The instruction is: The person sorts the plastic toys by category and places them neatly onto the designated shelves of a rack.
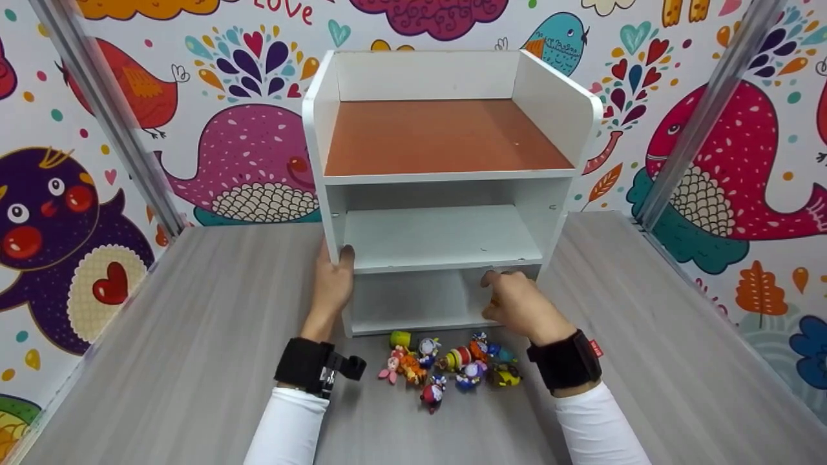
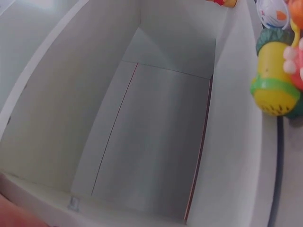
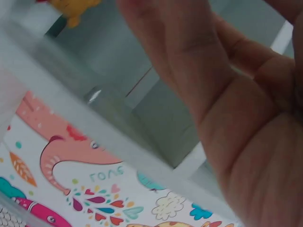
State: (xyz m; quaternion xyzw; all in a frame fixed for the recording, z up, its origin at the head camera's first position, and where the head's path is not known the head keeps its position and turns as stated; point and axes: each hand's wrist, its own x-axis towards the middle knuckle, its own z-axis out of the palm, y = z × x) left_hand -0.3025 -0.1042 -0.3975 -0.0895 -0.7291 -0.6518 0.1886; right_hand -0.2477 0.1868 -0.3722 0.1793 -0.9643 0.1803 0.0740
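Observation:
A white shelf unit [image 1: 446, 265] with a brown top board [image 1: 446, 135] stands on the floor. My left hand [image 1: 333, 284] grips its left side panel, thumb on the front edge and fingers round the outside. At the right end of the lower compartment is my right hand [image 1: 520, 307], fingers loosely bent with nothing seen between them. Inside that compartment a yellow toy figure [image 3: 73, 10] with some red shows at the top left of the right wrist view, apart from the fingers; in the head view it is hidden behind the right hand.
Several small toy figures [image 1: 411, 368] lie in a loose group on the grey wood-grain surface [image 1: 213, 349] in front of the unit. A yellow-and-green toy [image 2: 276, 80] lies close to the lower front edge. Walls with cartoon prints [image 1: 249, 155] stand behind and at both sides.

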